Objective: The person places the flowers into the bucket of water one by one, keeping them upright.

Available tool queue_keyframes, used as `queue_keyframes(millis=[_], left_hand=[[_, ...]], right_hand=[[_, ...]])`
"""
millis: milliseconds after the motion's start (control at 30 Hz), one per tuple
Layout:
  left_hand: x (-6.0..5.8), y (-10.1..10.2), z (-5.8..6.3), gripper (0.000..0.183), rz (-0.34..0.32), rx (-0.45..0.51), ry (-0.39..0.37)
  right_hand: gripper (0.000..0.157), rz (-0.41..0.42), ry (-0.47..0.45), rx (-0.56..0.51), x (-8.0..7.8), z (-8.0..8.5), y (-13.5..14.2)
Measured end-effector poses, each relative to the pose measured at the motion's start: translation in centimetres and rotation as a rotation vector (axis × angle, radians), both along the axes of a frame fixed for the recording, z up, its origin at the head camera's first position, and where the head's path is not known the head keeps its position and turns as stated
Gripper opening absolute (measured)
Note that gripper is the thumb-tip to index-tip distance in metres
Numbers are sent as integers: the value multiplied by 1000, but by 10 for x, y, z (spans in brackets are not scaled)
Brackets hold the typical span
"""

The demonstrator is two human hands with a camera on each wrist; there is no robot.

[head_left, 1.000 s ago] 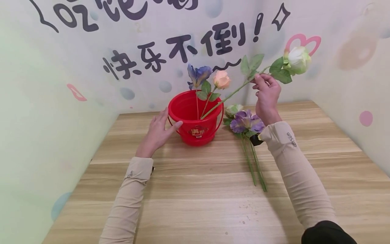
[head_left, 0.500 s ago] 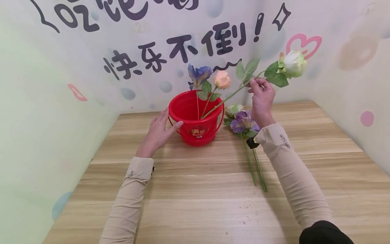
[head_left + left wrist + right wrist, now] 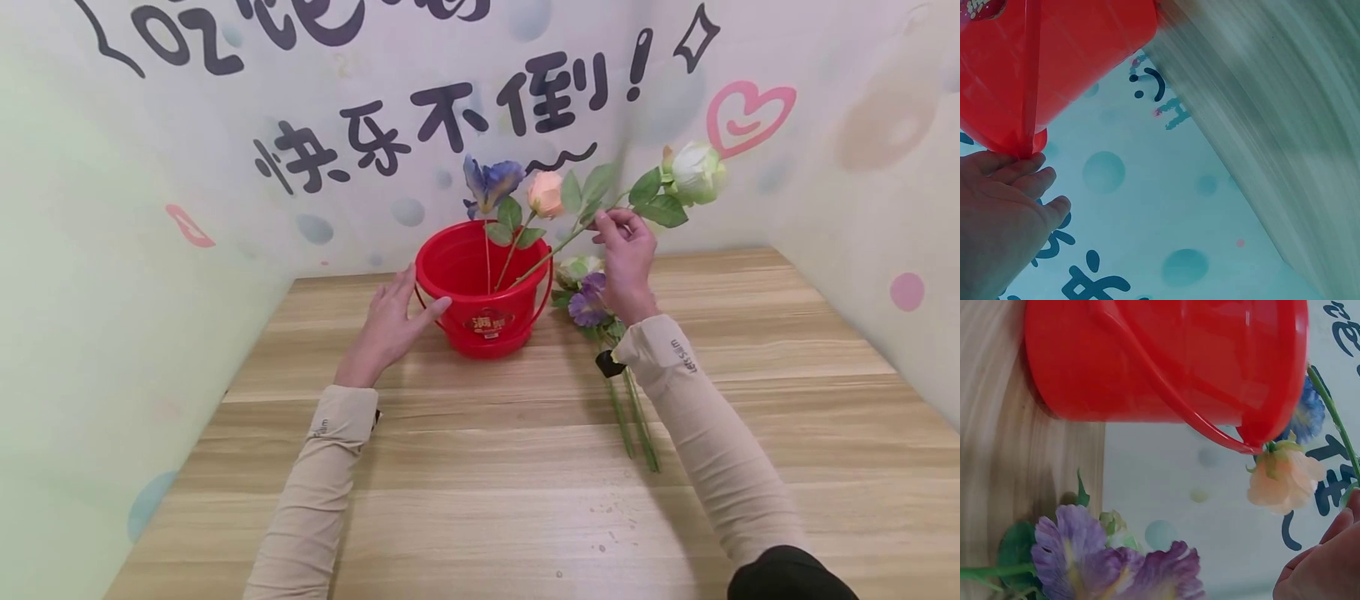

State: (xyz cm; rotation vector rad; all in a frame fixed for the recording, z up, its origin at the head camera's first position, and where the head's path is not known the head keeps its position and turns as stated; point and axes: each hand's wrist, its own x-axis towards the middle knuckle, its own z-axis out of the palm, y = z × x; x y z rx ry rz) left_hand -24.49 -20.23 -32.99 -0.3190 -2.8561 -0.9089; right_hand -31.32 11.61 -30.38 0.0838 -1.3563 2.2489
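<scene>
A red bucket (image 3: 480, 325) stands near the back of the table, holding a blue flower (image 3: 492, 183) and a peach rose (image 3: 546, 194). On its left side my left hand (image 3: 386, 325) rests against the rim with fingers and thumb spread; in the left wrist view the fingertips (image 3: 1035, 161) touch it. My right hand (image 3: 630, 258) pinches the green stem of a white rose (image 3: 696, 172) below the bloom. The rose leans to the right, its lower stem inside the bucket mouth. The stem's end is hidden behind the front wall.
Beside the bucket, below my right hand, lie a purple flower (image 3: 587, 302) and a pale green-white flower (image 3: 581, 268), stems toward the front. The wooden table (image 3: 480, 500) meets a printed wall (image 3: 360, 208) close behind the bucket.
My right hand has moved left and down with the white rose, and its stem has slid lower into the bucket. My left hand and the bucket have stayed put.
</scene>
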Motion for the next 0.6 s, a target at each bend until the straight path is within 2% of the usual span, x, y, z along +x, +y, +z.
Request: queue_keyframes(millis=[333, 600], left_hand=[[0, 1, 1, 102, 3, 0, -5], [1, 0, 0, 100, -1, -10, 5]], right_hand=[[13, 5, 40, 68, 0, -9, -17], [14, 30, 17, 134, 2, -15, -25]])
